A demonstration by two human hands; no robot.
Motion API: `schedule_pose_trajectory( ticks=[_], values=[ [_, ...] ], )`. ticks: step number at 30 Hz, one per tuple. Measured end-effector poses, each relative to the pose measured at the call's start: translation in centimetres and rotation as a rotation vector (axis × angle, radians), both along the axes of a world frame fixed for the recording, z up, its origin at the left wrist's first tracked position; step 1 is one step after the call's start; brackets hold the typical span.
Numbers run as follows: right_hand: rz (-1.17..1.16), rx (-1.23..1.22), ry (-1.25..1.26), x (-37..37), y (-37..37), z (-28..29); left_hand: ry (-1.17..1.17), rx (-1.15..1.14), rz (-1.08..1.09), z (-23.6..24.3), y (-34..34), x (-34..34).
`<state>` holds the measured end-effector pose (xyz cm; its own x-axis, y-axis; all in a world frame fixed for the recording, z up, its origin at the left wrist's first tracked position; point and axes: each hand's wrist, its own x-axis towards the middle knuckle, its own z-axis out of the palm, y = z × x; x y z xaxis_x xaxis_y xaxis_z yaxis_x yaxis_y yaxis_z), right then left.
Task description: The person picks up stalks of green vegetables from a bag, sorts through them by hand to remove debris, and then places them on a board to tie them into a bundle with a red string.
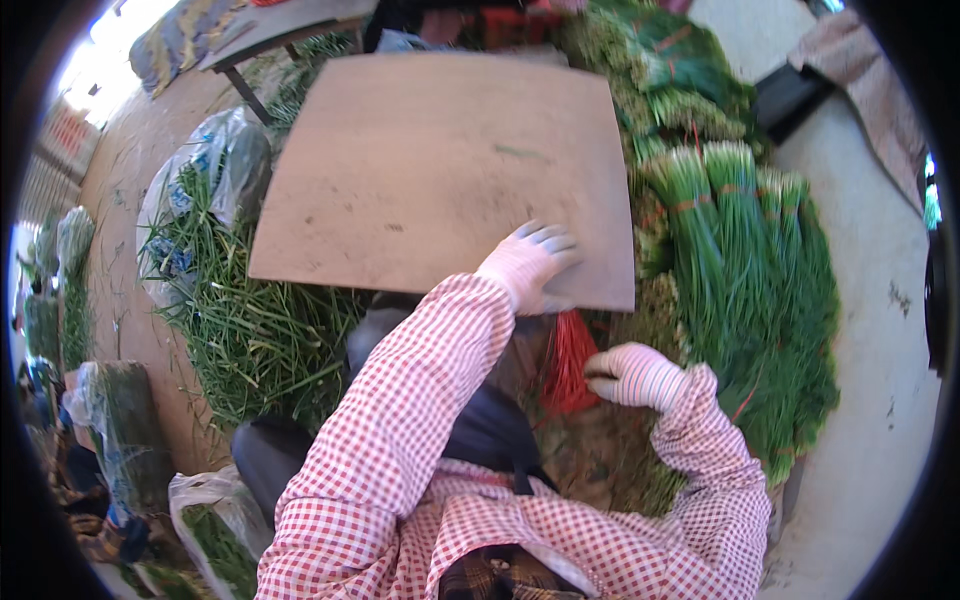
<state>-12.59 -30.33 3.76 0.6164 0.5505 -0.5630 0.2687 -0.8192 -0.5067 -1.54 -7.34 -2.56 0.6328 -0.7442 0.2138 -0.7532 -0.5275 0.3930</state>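
A brown board [430, 170] lies across in front of me, marked with dark specks and one thin green scrap [518, 151]. My left hand [530, 265], in a pale striped glove, rests on its near right part with the fingers stretched out. A bunch of red ties [571, 365] hangs just below the board's near edge. Beside it, on the right, my right hand [632, 376] has its gloved fingers curled together at the bunch's edge. Whether a strand is between those fingertips is hidden.
Tied bundles of green chives [735, 230] lie in a row at my right. Loose green stalks [265, 335] are heaped at the left, beside a clear plastic bag [240, 165]. A wrapped bundle [130, 430] stands farther left. A low table [290, 25] is at the back left.
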Motion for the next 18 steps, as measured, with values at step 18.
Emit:
schedule_pose_trajectory(
  ticks=[18],
  values=[
    [-0.26,0.183,-0.59,29.4,17.6,-6.2,0.095,0.215,1.22,1.9,33.7,-16.0]
  ],
)
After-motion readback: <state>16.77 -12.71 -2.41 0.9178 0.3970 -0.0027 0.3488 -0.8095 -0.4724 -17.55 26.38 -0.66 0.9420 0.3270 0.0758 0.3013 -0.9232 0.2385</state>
